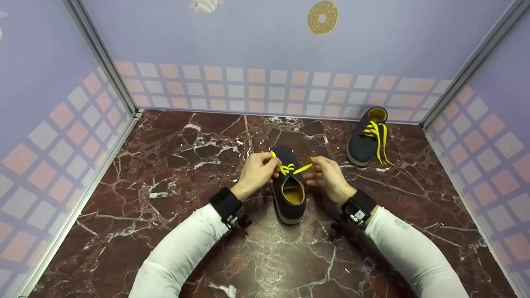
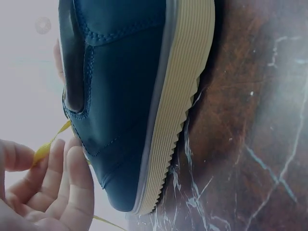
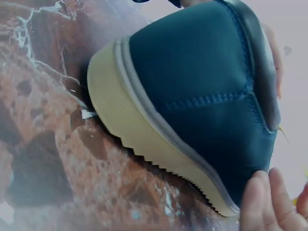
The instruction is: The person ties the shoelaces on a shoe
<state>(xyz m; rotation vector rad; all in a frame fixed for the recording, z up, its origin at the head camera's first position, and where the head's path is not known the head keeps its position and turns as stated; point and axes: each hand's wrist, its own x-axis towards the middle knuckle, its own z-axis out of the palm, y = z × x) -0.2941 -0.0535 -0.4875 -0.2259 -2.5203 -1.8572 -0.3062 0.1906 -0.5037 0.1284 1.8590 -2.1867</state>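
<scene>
A dark shoe with a mustard lining stands on the floor between both hands, its toe pointing away from me. Yellow laces cross over its tongue. My left hand pinches one lace end at the shoe's left side; in the left wrist view that lace runs between thumb and forefinger. On the other side, my right hand pinches the opposite lace end, drawn out to the right. The right wrist view shows those fingers close against the shoe's side, above a ridged cream sole.
A matching dark shoe stands at the back right near the wall, its yellow laces hanging loose to the floor. Lilac panels with pink and white squares enclose the dark red marbled floor on three sides.
</scene>
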